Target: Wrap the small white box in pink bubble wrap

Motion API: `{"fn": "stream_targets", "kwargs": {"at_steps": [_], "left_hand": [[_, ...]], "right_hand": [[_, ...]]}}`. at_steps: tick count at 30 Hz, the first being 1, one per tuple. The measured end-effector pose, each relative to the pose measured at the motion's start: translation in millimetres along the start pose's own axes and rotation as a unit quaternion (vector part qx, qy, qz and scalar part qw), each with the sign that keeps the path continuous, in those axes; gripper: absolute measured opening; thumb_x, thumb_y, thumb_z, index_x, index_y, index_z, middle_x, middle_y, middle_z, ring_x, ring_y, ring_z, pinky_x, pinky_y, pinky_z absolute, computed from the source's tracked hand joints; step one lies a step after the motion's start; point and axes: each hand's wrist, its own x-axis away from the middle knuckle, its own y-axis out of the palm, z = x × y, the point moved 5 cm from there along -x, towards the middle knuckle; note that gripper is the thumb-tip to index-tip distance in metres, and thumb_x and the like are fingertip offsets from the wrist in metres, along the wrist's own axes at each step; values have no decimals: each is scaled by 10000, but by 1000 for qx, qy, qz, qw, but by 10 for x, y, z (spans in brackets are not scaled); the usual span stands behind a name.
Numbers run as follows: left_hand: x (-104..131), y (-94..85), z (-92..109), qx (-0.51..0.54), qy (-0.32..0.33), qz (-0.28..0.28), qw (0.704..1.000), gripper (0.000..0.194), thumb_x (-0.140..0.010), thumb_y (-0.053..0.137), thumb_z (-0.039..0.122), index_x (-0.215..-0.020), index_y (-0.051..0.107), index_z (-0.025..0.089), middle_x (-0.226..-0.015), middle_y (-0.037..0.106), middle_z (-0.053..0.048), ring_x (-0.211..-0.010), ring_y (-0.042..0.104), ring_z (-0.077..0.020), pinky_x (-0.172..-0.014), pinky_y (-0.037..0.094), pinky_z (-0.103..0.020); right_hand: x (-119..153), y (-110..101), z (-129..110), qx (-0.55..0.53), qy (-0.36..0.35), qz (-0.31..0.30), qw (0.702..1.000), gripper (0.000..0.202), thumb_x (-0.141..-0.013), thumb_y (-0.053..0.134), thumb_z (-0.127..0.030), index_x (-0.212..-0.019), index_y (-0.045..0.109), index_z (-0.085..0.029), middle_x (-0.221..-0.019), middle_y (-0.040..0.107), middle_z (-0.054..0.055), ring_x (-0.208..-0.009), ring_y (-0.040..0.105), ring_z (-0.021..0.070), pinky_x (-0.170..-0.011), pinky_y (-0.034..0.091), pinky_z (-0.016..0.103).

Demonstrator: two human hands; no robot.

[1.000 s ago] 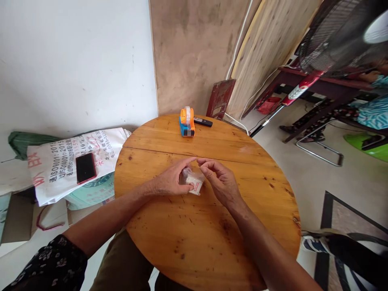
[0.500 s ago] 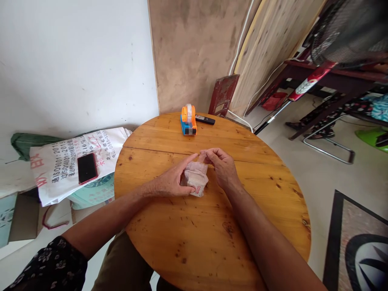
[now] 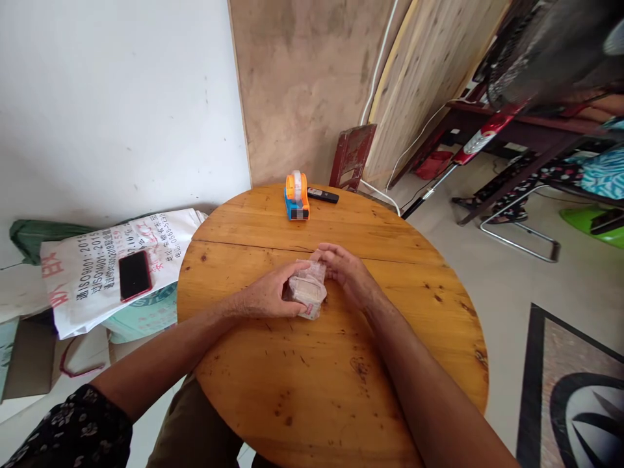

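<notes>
On the round wooden table, a small boxy package (image 3: 308, 290) in clear, pinkish bubble wrap has faint red print on its near side. My left hand (image 3: 273, 291) clasps its left side, thumb along the near edge and fingers behind. At the far right corner, my right hand (image 3: 347, 276) has its bent fingers on the edge of the wrap; the fingertips are partly hidden. Beyond the hands stands an orange and blue tape dispenser (image 3: 297, 197) with a roll of clear tape in it.
A black remote control (image 3: 322, 195) lies beside the dispenser. Left of the table, a red-edged phone (image 3: 136, 275) rests on a white printed sack (image 3: 88, 260). A wooden chair (image 3: 351, 155) stands behind the table. At right are a standing fan (image 3: 480, 140) and a seated person's legs (image 3: 526, 182).
My right hand has shifted from pinching a thin clear strip above the package to resting its fingers on the wrap's far right edge. My left hand keeps its hold. The view has shifted slightly.
</notes>
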Motion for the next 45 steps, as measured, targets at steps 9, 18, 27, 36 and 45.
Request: {"fn": "stream_targets", "kwargs": {"at_steps": [9,18,27,36,45], "left_hand": [[9,0,10,145,-4,-23,989,668,-742,767,406,-1303,470,199,-1121,618,-85,-998,604,-223,-860,469,-349],[12,-17,46,224,-32,-43,973,490,-814,686,539,-1140,572,192,-995,612,-49,-884,577,-181,-788,426,-306],[-55,-22,-44,323,-33,-4,946,483,-705,780,323,-1146,641,183,-1039,645,-69,-954,603,-207,-876,458,-364],[-21,-82,-23,259,-21,24,965,578,-714,672,162,-1290,625,191,-983,692,-50,-934,621,-205,-860,484,-356],[-39,-145,-58,307,5,70,949,516,-681,694,184,-1195,710,209,-1025,739,-46,-957,643,-225,-904,466,-368]], "right_hand": [[-13,39,-38,-12,-55,59,997,575,-632,814,-397,-1114,552,-225,-723,673,-41,-646,608,143,-651,487,300],[-39,-80,-130,-13,-114,125,986,509,-647,786,-398,-1072,564,-229,-735,657,-38,-662,598,141,-676,484,300],[-40,-228,-229,69,-178,191,963,389,-698,719,-396,-1011,559,-229,-755,605,-31,-688,562,138,-675,480,292],[248,137,-358,332,-91,47,938,428,-825,570,-608,-692,577,-201,-602,566,-1,-562,504,141,-535,380,273],[140,107,-138,200,-83,54,975,320,-815,584,-513,-723,599,-207,-667,601,-8,-628,533,154,-613,412,280]]}}
